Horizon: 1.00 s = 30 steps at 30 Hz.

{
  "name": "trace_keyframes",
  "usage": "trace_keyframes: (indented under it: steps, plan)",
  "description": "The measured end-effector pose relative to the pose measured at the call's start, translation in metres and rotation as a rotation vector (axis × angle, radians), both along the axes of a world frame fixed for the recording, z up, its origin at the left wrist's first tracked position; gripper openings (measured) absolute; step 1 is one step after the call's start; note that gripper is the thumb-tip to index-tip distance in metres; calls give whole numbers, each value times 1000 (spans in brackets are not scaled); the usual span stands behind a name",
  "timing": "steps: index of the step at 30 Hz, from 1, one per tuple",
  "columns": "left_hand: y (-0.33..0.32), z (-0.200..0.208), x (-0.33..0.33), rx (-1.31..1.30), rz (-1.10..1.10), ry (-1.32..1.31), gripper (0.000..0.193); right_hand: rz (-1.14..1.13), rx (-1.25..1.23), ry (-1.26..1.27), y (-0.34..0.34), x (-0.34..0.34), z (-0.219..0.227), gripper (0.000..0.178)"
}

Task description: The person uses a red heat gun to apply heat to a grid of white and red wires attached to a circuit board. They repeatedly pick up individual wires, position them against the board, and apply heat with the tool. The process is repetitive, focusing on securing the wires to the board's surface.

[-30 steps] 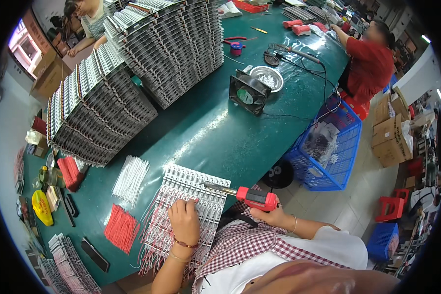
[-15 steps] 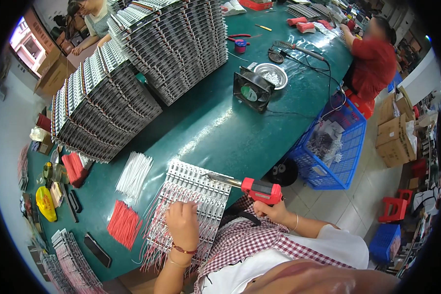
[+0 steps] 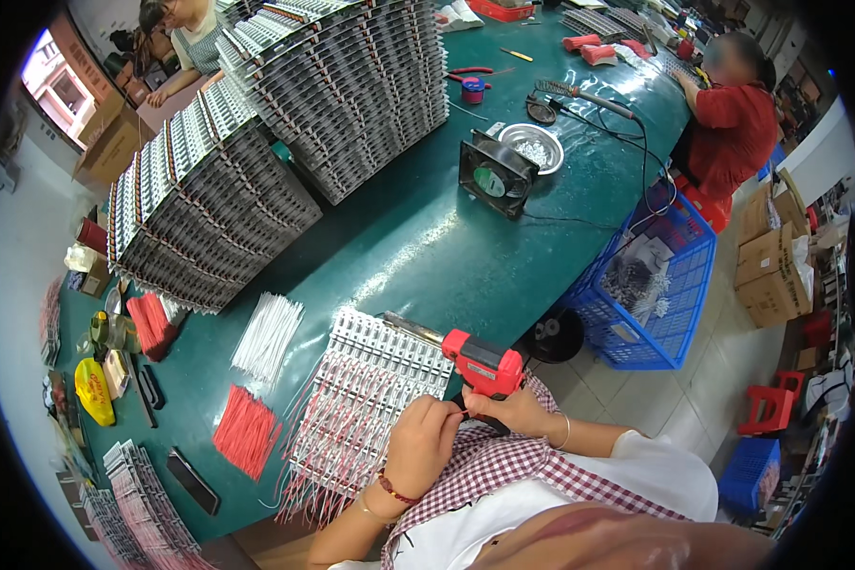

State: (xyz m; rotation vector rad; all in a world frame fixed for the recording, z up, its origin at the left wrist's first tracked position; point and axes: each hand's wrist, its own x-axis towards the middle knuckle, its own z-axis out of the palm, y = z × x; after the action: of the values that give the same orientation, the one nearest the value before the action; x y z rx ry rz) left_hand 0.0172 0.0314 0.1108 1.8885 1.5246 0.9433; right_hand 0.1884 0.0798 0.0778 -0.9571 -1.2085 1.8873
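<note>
My right hand (image 3: pixel 517 414) grips a red and black soldering gun (image 3: pixel 485 363), whose metal tip reaches left over the top right edge of a white panel (image 3: pixel 391 347). The panel has rows of small slots, and many thin red and white wires hang over its lower part. My left hand (image 3: pixel 418 443) is closed in a pinch close beside my right hand, at the panel's lower right edge. A thin red wire (image 3: pixel 464 412) shows between the two hands. Left of the panel lie a bundle of white wires (image 3: pixel 268 339) and a bundle of red wires (image 3: pixel 245 432).
Tall stacks of panels (image 3: pixel 342 95) stand at the back left. A fan (image 3: pixel 496 175), a metal bowl (image 3: pixel 553 144) and a soldering iron (image 3: pixel 594 99) are farther back. A blue crate (image 3: pixel 670 318) stands right of the table. Two people sit at the far sides. A phone (image 3: pixel 193 483) lies front left.
My left hand has moved right, off the panel's wires to beside my right hand, and now pinches a red wire. The soldering gun has shifted slightly left and up.
</note>
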Motion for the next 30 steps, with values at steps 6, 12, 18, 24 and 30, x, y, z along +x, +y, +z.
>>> trace_keyframes:
  steps: [6, 12, 18, 24, 30]
  plan:
    - [1, 1, 0, -56, -18, -89, 5, 51, -57, -2, -1, 3, -7, 18]
    - [-2, 1, 1, -150, 79, -144, 5, 50, 9, 26, -2, -2, -4, 18]
    - [-2, 3, 1, -205, 113, -140, 7, 18, 15, 21, -8, -4, -7, 17]
    - [-4, -2, -1, -206, 80, -86, 10, 60, 63, -10, -6, -3, -9, 14]
    - [-5, -4, -1, -207, 73, -84, 10, 27, 33, -70, -9, -3, -5, 12]
